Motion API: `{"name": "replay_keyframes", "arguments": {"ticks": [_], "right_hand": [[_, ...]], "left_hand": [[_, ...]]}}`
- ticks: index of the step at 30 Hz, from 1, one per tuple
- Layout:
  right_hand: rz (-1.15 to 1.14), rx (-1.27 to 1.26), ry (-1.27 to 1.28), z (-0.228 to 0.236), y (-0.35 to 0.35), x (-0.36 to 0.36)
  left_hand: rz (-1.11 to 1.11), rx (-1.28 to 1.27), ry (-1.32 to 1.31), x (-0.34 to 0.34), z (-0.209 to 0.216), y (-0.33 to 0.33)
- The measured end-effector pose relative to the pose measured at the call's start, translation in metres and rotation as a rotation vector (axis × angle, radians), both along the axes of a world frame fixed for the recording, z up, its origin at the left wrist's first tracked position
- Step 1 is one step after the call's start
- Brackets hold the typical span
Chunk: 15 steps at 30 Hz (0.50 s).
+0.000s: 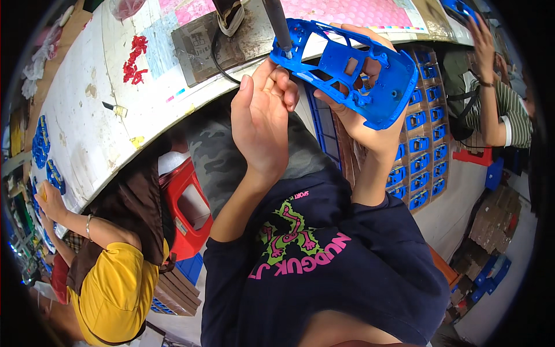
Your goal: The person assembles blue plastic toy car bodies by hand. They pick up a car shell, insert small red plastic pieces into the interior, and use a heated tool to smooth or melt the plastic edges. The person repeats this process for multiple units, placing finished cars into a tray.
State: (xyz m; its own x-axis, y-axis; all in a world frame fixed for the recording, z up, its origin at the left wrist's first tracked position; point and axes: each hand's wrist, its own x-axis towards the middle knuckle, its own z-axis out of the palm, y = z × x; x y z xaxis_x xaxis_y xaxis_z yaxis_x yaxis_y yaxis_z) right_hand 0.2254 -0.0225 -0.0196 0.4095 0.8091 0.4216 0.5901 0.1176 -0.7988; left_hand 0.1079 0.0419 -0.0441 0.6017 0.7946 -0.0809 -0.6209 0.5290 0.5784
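Observation:
A blue plastic toy car body shell point(338, 63) is tilted over the bench edge, its hollow inner side with posts facing me. My right hand point(370, 124) grips its right end, thumb on the near side and fingers behind. The tip of a dark rod-shaped tool point(278, 26) comes down onto the shell's left end. Just below that end, my left hand point(263, 127) is palm up, thumb apart and fingers loosely curled. Its index finger reaches the shell's corner; whether it bears any weight I cannot tell.
Small red parts point(136, 61) lie on the white bench point(87, 87) beside a short blade point(115, 109). A metal base plate point(199, 58) with a black cable stands ahead. Cardboard trays point(425, 124) of blue shells are at right. Co-workers sit left, near a red stool point(188, 211), and right.

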Motion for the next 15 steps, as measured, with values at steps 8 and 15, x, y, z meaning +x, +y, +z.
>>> {"name": "replay_keyframes", "arguments": {"ticks": [8,15], "right_hand": [[-0.037,0.021,0.017,0.0018,0.0001,-0.0012],[-0.050,0.028,-0.011,-0.0011,-0.0001,-0.0012]], "left_hand": [[0.008,-0.008,0.009,0.0018,0.0009,-0.0004],[0.006,0.006,0.022,0.0009,-0.0002,0.0009]]}}
